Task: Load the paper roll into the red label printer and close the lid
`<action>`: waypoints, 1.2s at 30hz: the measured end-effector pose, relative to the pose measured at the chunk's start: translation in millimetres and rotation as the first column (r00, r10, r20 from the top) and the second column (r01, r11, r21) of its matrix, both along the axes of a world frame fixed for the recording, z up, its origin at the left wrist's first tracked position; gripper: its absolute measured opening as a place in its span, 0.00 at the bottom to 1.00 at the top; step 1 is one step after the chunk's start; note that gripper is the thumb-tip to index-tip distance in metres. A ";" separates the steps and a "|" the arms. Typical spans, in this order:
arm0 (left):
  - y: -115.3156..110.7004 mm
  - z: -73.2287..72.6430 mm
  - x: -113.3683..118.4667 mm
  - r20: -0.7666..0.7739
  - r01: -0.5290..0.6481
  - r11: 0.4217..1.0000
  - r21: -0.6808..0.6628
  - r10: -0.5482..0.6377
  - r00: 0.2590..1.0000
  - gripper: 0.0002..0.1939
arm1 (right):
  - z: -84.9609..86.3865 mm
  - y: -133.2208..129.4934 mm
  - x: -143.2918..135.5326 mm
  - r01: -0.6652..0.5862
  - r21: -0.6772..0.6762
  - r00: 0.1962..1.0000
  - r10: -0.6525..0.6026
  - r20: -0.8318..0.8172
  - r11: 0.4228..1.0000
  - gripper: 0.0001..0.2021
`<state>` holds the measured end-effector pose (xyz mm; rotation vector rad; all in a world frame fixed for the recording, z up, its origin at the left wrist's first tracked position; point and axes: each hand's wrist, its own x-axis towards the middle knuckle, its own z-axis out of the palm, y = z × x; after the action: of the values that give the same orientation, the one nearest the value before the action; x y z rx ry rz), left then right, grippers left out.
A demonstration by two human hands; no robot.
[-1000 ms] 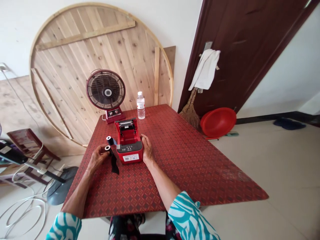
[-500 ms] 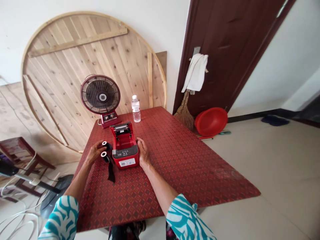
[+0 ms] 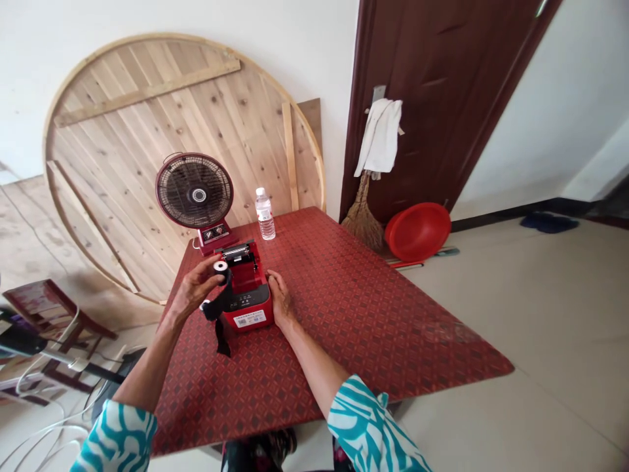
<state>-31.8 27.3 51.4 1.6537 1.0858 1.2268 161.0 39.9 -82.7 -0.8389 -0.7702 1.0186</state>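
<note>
A red label printer stands on the table, its lid tipped back and its inside exposed. Between the thumb and fingers of my left hand is one white-cored roll of black ribbon, raised over the printer's left edge. The black band runs down from it to a second roll, lower and left of the printer, mostly hidden by the ribbon. A loose black tail hangs down to the tabletop. My right hand holds the printer's right side, its fingers along the casing.
Behind the printer on the patterned red table are a fan and a water bottle. A round wooden board leans on the wall. Right of the table are a broom and a red basin.
My left hand has lifted one ribbon roll from beside the printer, up and right to its edge, stretching the band between the rolls. My right hand stays at the printer's side.
</note>
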 end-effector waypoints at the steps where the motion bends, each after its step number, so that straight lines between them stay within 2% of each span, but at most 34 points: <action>1: 1.4 0.6 8.2 -0.068 0.028 1.000 0.003 -0.028 0.997 0.29 | 0.0 0.2 -0.2 -0.001 0.000 1.000 0.001 -0.002 1.000 0.18; 4: 9.0 2.0 29.2 -0.364 0.066 0.997 0.034 -0.049 0.930 0.18 | 1.8 -0.1 -0.4 0.007 -0.005 1.000 -0.007 0.018 1.000 0.18; 8: 21.9 7.6 46.2 -0.711 0.123 0.990 0.074 -0.034 0.703 0.14 | 6.4 -1.5 -0.3 0.019 0.003 0.999 -0.019 0.033 1.000 0.17; 12: 40.5 4.5 54.3 -0.869 0.142 0.990 -0.027 -0.094 0.486 0.13 | 10.4 -3.1 -0.7 0.020 -0.001 0.999 -0.020 0.026 1.000 0.16; 15: 56.6 -6.3 58.2 -0.880 0.127 0.981 -0.144 -0.186 0.438 0.14 | 12.0 -4.0 -0.8 0.026 -0.010 0.999 -0.026 0.034 1.000 0.16; 18: 63.3 -12.6 58.2 -0.827 0.179 0.959 -0.220 -0.280 0.486 0.12 | 12.6 -3.7 -0.3 0.028 -0.021 0.998 -0.027 0.048 0.999 0.16; 20: 56.6 -10.9 54.1 -0.775 0.220 0.951 -0.218 -0.306 0.554 0.10 | 13.1 -2.9 0.5 0.022 -0.025 0.998 -0.021 0.052 0.999 0.16; 22: 40.2 -7.6 46.8 -0.709 0.207 0.968 -0.141 -0.245 0.661 0.13 | 13.8 -2.3 1.6 0.019 -0.021 0.998 -0.018 0.053 1.000 0.16; 24: 17.5 -8.0 37.7 -0.626 0.110 0.994 -0.015 -0.095 0.774 0.19 | 13.7 -2.3 2.6 0.009 -0.022 0.999 -0.008 0.051 1.000 0.17; 27: -14.3 -22.1 24.4 -0.475 0.022 0.996 0.086 0.022 0.880 0.26 | 9.5 -1.6 3.3 -0.023 -0.033 0.999 0.024 0.039 0.999 0.17; 29: -26.4 -38.1 18.1 -0.403 0.030 0.978 0.208 0.058 0.913 0.27 | 5.4 3.1 3.9 -0.038 -0.039 0.999 0.039 0.032 0.999 0.18; 32: -29.4 -60.7 13.3 -0.394 0.058 0.924 0.378 0.104 0.913 0.26 | 8.2 22.7 6.5 -0.018 -0.044 0.999 0.020 0.039 0.999 0.21; 36: -23.0 -75.8 11.2 -0.456 0.118 0.817 0.565 0.190 0.870 0.23 | 41.4 59.7 9.8 -0.027 0.058 0.991 0.019 0.132 0.998 0.24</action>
<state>-20.6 4.3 -24.4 2.5414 1.0999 1.2673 170.8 99.6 -41.3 -0.8526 -0.9198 0.9633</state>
